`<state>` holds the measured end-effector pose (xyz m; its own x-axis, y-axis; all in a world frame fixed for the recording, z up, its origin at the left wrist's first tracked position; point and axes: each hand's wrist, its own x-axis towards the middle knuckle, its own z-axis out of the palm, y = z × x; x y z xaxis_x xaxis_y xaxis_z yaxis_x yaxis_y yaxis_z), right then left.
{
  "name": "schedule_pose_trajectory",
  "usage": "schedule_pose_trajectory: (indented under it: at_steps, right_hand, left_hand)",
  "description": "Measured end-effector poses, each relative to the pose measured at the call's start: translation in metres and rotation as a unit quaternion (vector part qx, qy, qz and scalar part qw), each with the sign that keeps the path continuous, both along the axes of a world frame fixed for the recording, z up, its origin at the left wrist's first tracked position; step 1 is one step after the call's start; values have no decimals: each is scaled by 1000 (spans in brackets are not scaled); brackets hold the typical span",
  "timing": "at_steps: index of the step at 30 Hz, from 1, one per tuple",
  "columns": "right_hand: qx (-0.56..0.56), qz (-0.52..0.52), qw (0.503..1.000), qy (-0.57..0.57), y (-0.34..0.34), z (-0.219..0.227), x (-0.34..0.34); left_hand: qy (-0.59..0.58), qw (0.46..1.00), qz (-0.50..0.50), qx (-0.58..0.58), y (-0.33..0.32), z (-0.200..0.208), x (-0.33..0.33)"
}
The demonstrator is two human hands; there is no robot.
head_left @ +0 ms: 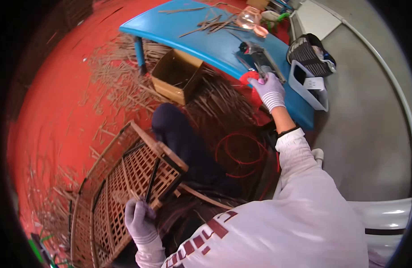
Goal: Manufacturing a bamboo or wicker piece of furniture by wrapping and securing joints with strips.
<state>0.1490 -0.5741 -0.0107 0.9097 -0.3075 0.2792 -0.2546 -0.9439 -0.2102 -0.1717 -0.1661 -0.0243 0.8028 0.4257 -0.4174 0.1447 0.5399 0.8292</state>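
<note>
A woven wicker basket-like frame (121,192) with an open lattice and wooden rails lies tilted across my lap at the left. My left hand (141,221), in a pale glove, is closed at the frame's near side, with a thin cane strip (133,195) at its fingertips. My right hand (270,90), also gloved, reaches out to the blue table and is closed around the rear of a grey nail gun (261,61). The gun lies near the table's right edge. Beside that hand hangs a red band or hose (250,79); the right fingers are partly hidden.
On the blue table (192,33) lie loose brown strips (210,24) and a clear jar (249,18). A white bin (307,87) and a striped bag (311,53) stand to its right. Below are a cardboard box (174,78), scattered offcuts and a looped red hose (241,154).
</note>
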Motion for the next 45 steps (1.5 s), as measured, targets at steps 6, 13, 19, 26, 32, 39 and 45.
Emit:
schedule_pose_trajectory:
  at_steps: [6, 13, 19, 26, 32, 39, 45]
  right_hand:
    - [119, -213, 960, 139, -114, -14, 12]
    - [-238, -104, 966, -13, -163, 3, 8]
    - [234, 537, 811, 11, 147, 47, -97]
    - [69, 800, 596, 16, 232, 27, -181]
    - [60, 792, 608, 11, 240, 22, -168]
    - [-39, 811, 583, -32, 240, 1, -156]
    - [-17, 824, 566, -24, 235, -9, -153]
  left_hand:
    - [47, 998, -6, 50, -5, 12, 10]
    - [54, 992, -69, 94, -19, 20, 31]
    - [31, 913, -104, 394, -25, 25, 16]
    - [-1, 825, -178, 536, -18, 24, -3]
    - [-37, 795, -140, 590, 3, 14, -18]
    - [63, 697, -216, 681, 22, -18, -27]
    - [66, 706, -213, 673, 24, -19, -25]
